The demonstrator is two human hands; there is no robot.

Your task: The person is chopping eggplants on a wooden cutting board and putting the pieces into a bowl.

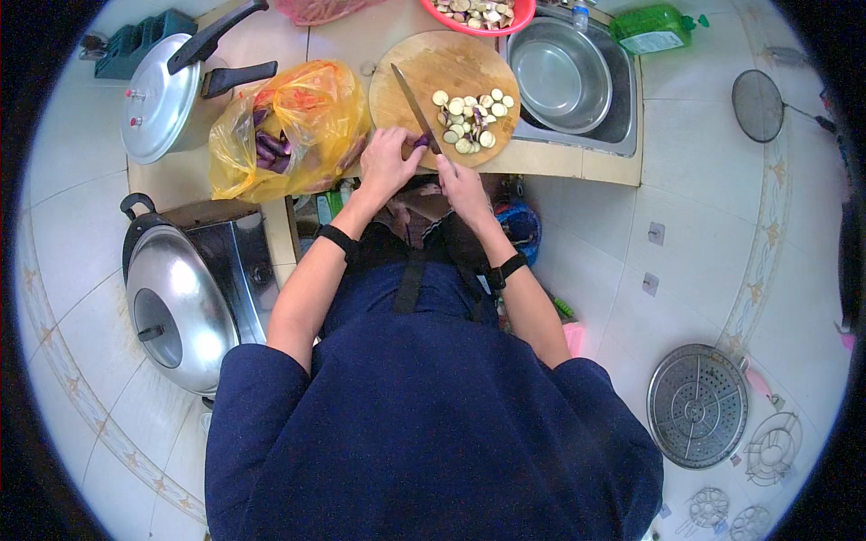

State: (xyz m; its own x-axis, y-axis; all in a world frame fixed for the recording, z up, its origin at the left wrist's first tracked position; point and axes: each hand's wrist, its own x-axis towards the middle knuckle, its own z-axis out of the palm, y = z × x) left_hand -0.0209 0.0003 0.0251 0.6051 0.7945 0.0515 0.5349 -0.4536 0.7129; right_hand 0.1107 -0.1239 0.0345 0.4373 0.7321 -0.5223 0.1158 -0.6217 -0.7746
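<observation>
My right hand grips the handle of a kitchen knife, whose blade points up and to the left across a round wooden cutting board. Beside the blade, the fingers of my left hand hold a short purple piece of eggplant near the board's front edge. Round pale eggplant slices lie scattered on the right half of the board. To the left of the board, a yellow plastic bag gapes, with purple eggplants showing inside.
A red basin of cut eggplant stands behind the board. On the right, a metal bowl sits in the sink, near a green detergent bottle. A pressure cooker and a lidded wok occupy the left.
</observation>
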